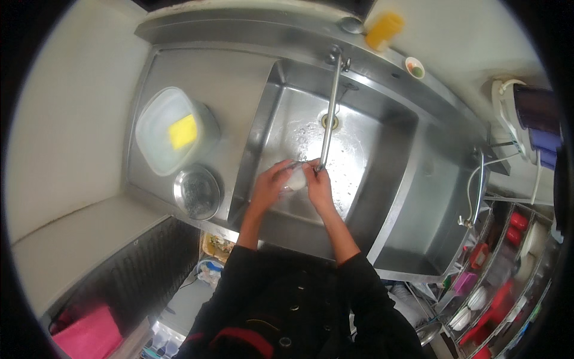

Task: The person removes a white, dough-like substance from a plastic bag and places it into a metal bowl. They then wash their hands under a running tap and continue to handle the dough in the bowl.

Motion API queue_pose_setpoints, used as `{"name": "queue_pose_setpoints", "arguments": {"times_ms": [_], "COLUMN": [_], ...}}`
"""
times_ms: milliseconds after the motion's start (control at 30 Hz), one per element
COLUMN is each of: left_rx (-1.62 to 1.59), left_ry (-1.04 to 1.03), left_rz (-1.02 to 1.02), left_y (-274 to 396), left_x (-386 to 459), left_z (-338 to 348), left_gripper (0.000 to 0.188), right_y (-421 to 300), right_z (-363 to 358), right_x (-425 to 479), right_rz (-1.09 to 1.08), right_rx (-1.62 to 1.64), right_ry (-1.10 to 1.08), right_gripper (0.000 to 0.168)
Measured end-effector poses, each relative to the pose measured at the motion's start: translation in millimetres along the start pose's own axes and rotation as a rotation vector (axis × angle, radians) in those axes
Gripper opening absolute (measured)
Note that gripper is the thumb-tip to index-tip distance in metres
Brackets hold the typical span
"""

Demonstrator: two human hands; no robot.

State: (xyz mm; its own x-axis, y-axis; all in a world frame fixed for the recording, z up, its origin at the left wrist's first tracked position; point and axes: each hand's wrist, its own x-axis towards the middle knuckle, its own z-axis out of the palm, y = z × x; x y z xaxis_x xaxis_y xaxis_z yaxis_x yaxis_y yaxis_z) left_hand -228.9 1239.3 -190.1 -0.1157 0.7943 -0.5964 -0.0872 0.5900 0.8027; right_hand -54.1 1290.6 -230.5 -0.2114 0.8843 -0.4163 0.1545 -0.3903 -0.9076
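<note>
My left hand [271, 183] and my right hand [319, 185] grip a small whitish, partly see-through item [297, 177] between them; its exact kind cannot be told. Both are over the near part of a steel sink basin [291, 105], at the spout end of a long metal faucet [332, 107]. Drops of water and bright reflections cover the basin floor. Whether water is flowing is hidden by the hands.
Left of the basin stand a white plastic tub [150, 134] with a yellow sponge [183, 132] and a round metal bowl [178, 193]. An orange container [384, 31] and a small dish [410, 61] line the back ledge. A second basin [417, 206] and a wire rack [491, 242] lie right.
</note>
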Motion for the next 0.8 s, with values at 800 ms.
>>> {"name": "queue_pose_setpoints", "arguments": {"times_ms": [800], "left_rx": [-0.932], "left_ry": [1.131], "left_rz": [0.591], "left_y": [-133.8], "left_x": [-427.9], "left_z": [-45.1], "left_gripper": [0.046], "right_y": [-80.0], "right_z": [169.7], "right_x": [-348.8], "right_rz": [-0.992], "right_rx": [-0.795], "right_ry": [-1.384], "right_gripper": [0.019]}}
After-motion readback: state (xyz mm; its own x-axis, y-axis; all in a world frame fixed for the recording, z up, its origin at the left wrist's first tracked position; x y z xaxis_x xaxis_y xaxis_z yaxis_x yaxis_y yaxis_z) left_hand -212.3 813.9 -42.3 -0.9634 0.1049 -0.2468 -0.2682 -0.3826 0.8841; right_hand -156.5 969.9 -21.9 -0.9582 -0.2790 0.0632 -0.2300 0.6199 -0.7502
